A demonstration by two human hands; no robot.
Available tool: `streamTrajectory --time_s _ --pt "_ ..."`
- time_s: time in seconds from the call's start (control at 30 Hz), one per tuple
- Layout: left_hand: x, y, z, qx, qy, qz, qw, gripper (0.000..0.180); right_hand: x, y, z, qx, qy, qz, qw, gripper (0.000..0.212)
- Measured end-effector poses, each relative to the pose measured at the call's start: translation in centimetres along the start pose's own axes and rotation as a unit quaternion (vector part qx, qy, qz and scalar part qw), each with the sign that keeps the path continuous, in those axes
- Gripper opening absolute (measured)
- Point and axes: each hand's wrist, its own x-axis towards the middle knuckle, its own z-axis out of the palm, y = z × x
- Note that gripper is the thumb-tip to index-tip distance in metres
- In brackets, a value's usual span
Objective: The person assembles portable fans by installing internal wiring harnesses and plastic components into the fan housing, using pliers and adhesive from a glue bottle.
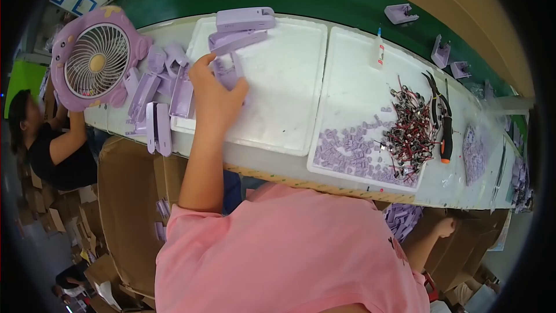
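My left hand (217, 95) is closed on a lilac plastic part (227, 71) in the upper left of the frame, its length pointing up-frame, while my right hand (446, 227) hangs far off, lower right.

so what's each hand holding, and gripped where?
The left hand grips a lilac plastic housing piece by its lower end, over the white tray. The right hand is below the table edge by a cardboard box; whether it holds anything cannot be told.
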Motion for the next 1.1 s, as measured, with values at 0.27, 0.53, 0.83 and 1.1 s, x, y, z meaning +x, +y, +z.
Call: streamTrajectory --time_s 0.27,0.53,0.83,1.1 --pt "-2.7 0.8 -1.2 -0.489 -0.112 -0.133 0.855 0.064 -4.9 -17.1 -8.3 0.404 0.017 -0.315 0.859 0.023" --pt "-4.5 2.5 -0.3 -0.259 -0.057 0.078 0.961 0.064 -20.5 -27.0 -11.7 0.372 -0.426 -0.559 0.606 0.016" --pt "-5.9 3.0 0.8 0.012 -0.031 0.223 0.974 0.046 -28.1 -30.0 -13.5 0.195 -0.422 -0.743 0.482 0.021" --pt "-8.4 4.8 2.2 0.037 -0.013 0.310 0.950 0.024 -27.9 -29.7 -13.4 0.202 -0.422 -0.738 0.486 0.019"
